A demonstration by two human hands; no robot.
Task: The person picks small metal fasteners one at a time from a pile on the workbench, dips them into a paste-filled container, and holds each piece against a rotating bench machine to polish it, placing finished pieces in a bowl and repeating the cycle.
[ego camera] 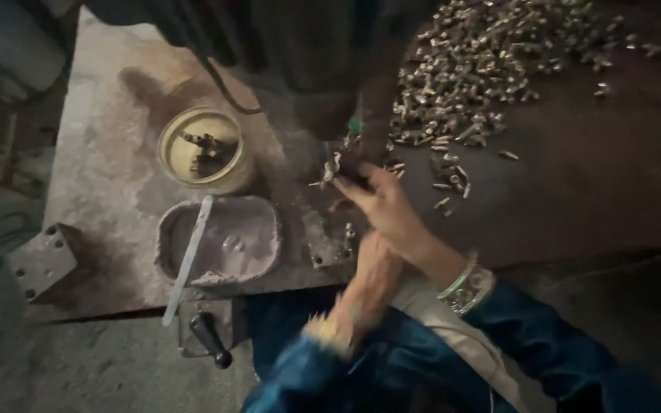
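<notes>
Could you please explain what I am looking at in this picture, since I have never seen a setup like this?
This is one view from a camera worn on a person's head, looking down at their own two bare hands; blue sleeves show at the bottom. The right hand, with a metal bracelet at the wrist, reaches forward to a dark machine, its fingertips at a small metal piece beneath it. Whether it grips that piece is too blurred to tell. The left hand lies under the right arm, blurred, near a small part standing on the bench. To the right, a heap of small brass-coloured parts lies on a dark surface. To the left stand a round tin with a few parts inside and a grey tray with a pale strip across it. A black-handled lever sits at the bench's front edge.
</notes>
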